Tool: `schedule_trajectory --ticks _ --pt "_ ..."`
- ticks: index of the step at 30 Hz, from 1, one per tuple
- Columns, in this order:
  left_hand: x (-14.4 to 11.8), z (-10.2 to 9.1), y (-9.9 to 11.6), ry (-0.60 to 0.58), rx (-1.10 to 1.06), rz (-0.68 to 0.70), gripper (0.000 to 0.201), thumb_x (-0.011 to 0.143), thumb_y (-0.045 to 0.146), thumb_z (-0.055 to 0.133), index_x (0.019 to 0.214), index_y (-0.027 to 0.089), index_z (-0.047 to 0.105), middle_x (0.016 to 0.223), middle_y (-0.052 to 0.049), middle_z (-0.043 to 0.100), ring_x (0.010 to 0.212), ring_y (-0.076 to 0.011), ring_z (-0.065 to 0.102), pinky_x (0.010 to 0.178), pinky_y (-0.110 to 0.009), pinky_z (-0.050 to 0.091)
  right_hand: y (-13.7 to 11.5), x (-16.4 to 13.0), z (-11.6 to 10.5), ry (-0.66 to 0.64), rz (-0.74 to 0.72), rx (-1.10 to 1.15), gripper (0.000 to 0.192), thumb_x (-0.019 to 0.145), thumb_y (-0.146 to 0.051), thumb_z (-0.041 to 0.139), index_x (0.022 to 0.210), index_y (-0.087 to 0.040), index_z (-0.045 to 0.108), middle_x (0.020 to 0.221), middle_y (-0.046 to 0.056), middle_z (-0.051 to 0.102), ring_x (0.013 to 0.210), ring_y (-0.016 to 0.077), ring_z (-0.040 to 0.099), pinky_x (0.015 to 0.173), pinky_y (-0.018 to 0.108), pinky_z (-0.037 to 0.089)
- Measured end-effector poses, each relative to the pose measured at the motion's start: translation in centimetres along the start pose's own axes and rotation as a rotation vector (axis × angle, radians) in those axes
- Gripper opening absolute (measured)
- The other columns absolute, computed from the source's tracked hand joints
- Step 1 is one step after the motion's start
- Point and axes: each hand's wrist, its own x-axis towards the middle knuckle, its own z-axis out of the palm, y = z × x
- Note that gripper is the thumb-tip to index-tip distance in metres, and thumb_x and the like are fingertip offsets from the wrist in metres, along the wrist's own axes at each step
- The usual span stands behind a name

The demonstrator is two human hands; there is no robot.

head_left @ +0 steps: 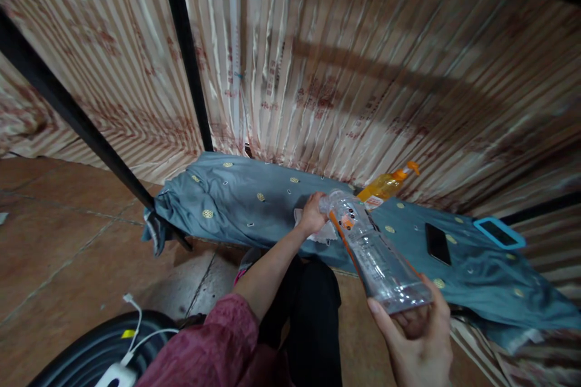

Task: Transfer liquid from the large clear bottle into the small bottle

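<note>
My right hand (417,335) grips the base of a clear plastic bottle (370,248) with an orange label strip, tilted with its neck pointing away from me. My left hand (313,213) is closed around the bottle's neck and cap end, and beneath it lies a white cloth or tissue (323,231) on a grey-blue patterned sheet (254,199). An orange bottle (385,185) of liquid with an orange cap lies just behind the clear one.
A black phone (438,243) and a phone in a blue case (499,232) lie on the sheet at right. A striped curtain (363,60) hangs behind, crossed by black metal bars (186,54). White cables (136,329) rest on a dark round object at lower left.
</note>
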Motion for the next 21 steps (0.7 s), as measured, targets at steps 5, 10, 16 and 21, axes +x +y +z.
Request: schedule_trajectory --ticks 5,10,16,21 --pt "0.2 0.1 -0.4 -0.006 -0.003 -0.004 0.045 0.074 0.016 0.077 0.116 0.018 0.063 0.114 -0.006 0.069 0.105 -0.0214 0.065 0.099 -0.035 0.053 -0.6 -0.4 0.3 0.027 0.032 -0.011 0.117 0.055 -0.053 0.094 0.154 -0.020 0.041 0.133 0.022 0.063 0.101 0.0308 0.071 0.081 0.043 0.062" --pt "0.2 0.1 -0.5 -0.008 -0.018 -0.001 0.050 0.069 0.013 0.079 0.116 0.019 0.063 0.116 -0.006 0.069 0.107 -0.0226 0.065 0.100 -0.036 0.052 -1.6 -0.6 0.8 0.041 0.037 0.011 0.115 0.056 -0.052 0.094 0.153 -0.019 0.042 0.134 0.022 0.063 0.101 0.0296 0.071 0.089 0.046 0.059" --pt "0.1 -0.1 -0.1 -0.017 -0.003 -0.011 0.049 0.071 0.013 0.077 0.118 0.018 0.063 0.120 -0.009 0.068 0.111 -0.0244 0.065 0.102 -0.037 0.051 -2.3 -0.7 1.1 0.045 0.044 -0.004 0.113 0.057 -0.055 0.093 0.152 -0.020 0.043 0.133 0.022 0.064 0.098 0.0290 0.071 0.084 0.043 0.061" --pt "0.1 -0.2 0.2 -0.003 -0.016 0.009 0.044 0.072 0.016 0.078 0.114 0.019 0.064 0.118 -0.009 0.069 0.112 -0.0255 0.066 0.102 -0.038 0.051 -2.7 -0.7 1.2 0.043 0.034 -0.013 0.111 0.058 -0.055 0.092 0.151 -0.020 0.044 0.129 0.020 0.066 0.097 0.0283 0.071 0.082 0.041 0.061"
